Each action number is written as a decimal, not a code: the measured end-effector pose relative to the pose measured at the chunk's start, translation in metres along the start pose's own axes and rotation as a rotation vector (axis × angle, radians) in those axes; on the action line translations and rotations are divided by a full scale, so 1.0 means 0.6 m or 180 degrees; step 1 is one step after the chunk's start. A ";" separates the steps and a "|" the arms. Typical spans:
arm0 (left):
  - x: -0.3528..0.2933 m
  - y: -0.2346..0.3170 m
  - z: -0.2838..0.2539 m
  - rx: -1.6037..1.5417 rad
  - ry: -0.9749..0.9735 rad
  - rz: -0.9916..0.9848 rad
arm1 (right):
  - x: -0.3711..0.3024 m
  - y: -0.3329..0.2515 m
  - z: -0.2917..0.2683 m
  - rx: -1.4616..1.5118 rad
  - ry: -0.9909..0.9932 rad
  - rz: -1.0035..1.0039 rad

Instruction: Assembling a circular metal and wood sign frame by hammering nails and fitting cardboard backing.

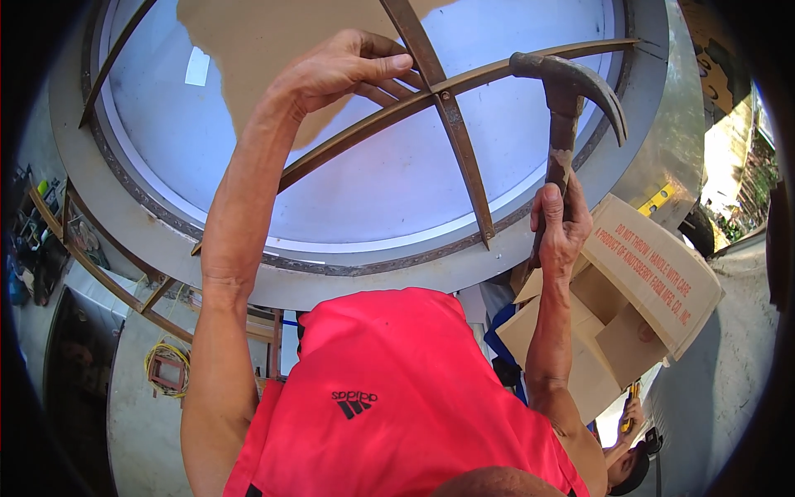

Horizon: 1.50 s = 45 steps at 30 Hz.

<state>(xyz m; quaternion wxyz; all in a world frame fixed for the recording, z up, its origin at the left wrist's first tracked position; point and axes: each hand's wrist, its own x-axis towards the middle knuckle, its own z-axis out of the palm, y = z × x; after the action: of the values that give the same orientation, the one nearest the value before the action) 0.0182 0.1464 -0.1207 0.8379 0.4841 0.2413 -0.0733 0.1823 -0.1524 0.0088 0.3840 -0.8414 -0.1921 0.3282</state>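
A round window-like panel with a grey rim (348, 286) fills the area in front of me. Brown metal bars (464, 153) cross over its pale pane, joined by a rivet or bolt near the middle. My left hand (352, 70) is at this crossing, thumb against one bar and fingers bent around the metal; part of the fingers is hidden behind it. In my right hand (561, 219) is a claw hammer (565, 99), gripped by the handle and held upright. Its dark head is over the right end of the curved bar, claw pointing right.
An open cardboard box (638, 282) stands at the right, with a yellow level (657, 200) beyond it. At lower right another person's hand (632, 414) holds a yellow and black tool. On the left are a curved metal frame (108, 282) and a coiled yellow cable (167, 369).
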 end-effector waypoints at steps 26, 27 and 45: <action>0.034 -0.043 0.021 -0.0708 -0.0040 0.0706 | -0.031 0.000 0.105 -0.1773 -0.0497 -0.2182; 0.034 -0.046 0.020 -0.0610 -0.0024 0.0716 | -0.032 0.001 0.107 -0.1752 -0.0487 -0.2090; 0.022 -0.014 0.016 -0.0827 0.0108 0.0209 | -0.041 -0.023 0.085 -0.0762 -0.0684 -0.1266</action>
<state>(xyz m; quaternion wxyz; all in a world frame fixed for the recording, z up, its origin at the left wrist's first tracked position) 0.0300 0.1357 -0.1294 0.8913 0.3803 0.2469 -0.0057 0.1280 -0.1313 0.0045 0.3160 -0.7868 -0.4311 0.3086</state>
